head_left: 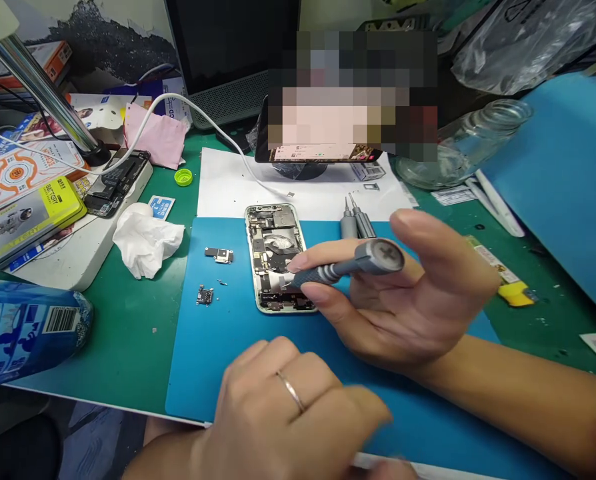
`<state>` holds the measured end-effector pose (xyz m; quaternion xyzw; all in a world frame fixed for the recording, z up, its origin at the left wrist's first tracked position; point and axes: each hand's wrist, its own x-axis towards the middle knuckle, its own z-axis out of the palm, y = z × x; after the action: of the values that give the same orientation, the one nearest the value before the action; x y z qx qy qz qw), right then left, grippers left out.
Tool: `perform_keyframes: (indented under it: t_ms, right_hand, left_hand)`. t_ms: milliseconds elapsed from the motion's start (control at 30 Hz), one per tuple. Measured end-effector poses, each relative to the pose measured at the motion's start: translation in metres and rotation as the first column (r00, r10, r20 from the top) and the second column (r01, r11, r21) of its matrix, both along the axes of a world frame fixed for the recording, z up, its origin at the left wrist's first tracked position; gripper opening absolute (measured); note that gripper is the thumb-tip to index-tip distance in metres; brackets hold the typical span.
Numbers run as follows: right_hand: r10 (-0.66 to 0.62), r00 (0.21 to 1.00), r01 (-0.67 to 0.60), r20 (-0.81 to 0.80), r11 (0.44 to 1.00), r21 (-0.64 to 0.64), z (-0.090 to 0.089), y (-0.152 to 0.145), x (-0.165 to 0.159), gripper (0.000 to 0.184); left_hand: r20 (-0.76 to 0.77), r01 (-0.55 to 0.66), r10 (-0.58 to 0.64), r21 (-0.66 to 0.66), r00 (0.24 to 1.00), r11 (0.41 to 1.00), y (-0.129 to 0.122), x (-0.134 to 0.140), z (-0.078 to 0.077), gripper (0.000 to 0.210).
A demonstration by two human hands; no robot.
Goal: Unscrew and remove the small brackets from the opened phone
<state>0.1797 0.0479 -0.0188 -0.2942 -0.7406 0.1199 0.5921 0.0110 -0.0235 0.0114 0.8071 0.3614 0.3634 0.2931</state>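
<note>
Phone (277, 247) uncovered, partway through; screwdriver (345, 267) in my right hand (418, 317).
Right fingers: grasping the driver's grip between thumb and fingertips, slanted down toward the phone's lower half; bit not made out, contact unconfirmed. Left hand (298, 413): curled above the near edge of the blue mat (193, 363); its inside is hidden, so cannot tell if it holds anything. Phone lies across the mat's far edge, top end over the white paper (225, 183). Done, in my judgement: cover off, a black-and-silver module (219, 255) and a small dark component (205, 295) out, laid between phone and mat's left edge. Outstanding, as I read it: interior exposed, both pieces apart from the housing. Farther out: two more screwdrivers (362, 223) at the mat's far edge.
</note>
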Motion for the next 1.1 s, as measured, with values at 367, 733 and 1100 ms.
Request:
perform_keyframes:
  t_ms: [367, 733, 1100]
  right_hand:
    - [-0.025, 0.999, 0.025, -0.047, 1.0, -0.012, -0.006, 0.002, 0.0, 0.077]
    - [0.022, 0.994, -0.027, -0.104, 0.999, -0.044, -0.006, 0.003, 0.001, 0.076]
    - [0.1, 0.995, -0.102, -0.018, 0.989, -0.103, -0.009, 0.002, 0.0, 0.079]
  left_hand:
    - [-0.427, -0.144, 0.203, 0.167, 0.881, 0.975, 0.01, -0.006, -0.008, 0.034]
    - [-0.47, -0.113, 0.18, 0.167, 0.864, 0.979, 0.011, -0.01, -0.008, 0.037]
    - [-0.469, -0.123, 0.168, 0.125, 0.867, 0.985, 0.014, -0.018, -0.01, 0.042]
